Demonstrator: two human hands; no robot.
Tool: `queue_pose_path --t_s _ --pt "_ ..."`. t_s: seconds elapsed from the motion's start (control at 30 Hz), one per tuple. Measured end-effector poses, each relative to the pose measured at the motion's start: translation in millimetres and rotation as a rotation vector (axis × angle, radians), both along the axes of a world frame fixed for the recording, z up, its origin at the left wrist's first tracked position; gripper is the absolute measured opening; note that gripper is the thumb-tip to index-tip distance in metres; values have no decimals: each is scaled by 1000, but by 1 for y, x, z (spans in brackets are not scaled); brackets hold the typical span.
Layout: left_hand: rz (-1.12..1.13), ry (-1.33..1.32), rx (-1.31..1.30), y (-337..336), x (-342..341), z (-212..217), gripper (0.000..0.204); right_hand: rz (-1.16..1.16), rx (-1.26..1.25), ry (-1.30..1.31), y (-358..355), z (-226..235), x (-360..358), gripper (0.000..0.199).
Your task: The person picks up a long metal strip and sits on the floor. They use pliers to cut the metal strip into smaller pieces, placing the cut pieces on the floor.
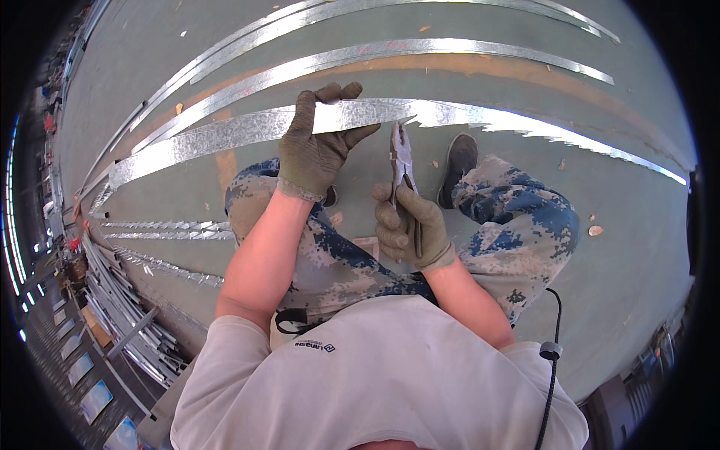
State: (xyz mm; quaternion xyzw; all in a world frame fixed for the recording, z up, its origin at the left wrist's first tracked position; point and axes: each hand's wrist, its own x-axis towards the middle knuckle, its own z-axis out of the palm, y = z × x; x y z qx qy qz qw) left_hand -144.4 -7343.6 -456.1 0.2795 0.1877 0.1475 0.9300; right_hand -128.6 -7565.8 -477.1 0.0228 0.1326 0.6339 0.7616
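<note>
A long galvanized metal strip (217, 135) stretches across in front of me. Its near edge is plain on the left and cut into jagged teeth from about the middle to the right. My left hand (311, 157), in an olive work glove, grips the strip left of the teeth, with fingers over the far edge and the thumb at the near edge. My right hand (420, 229), gloved too, is closed round the handles of metal pliers (403, 154). The pliers' jaws point away from me and sit at the near edge, where the teeth begin; whether they pinch a tooth, I cannot tell.
Beyond the held strip, more flat metal strips (360, 54) lie on the green floor (510, 300). Toothed strips (169, 234) rest at the left, near a heap of metal profiles (131, 315). My bent knees and dark shoe (461, 161) are close below the work.
</note>
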Motion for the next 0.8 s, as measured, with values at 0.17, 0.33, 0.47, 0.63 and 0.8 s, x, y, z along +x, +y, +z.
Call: queue_pose_path --t_s 0.17,0.33,0.47,0.63,0.8 --pt "-21 7 -26 1 -2 -4 43 -14 4 -8 -5 3 3 44" --pt "-10 29 -5 -2 -5 -5 43 38 -218 -177 -6 16 4 48" --pt "-1 40 6 -2 -7 0 42 47 -142 -156 -7 11 8 49" --pt "17 -32 -23 -8 -8 5 44 2 4 -96 -10 2 1 46" --pt "9 -49 -37 -7 -5 9 42 -33 282 66 -3 -2 -6 43"
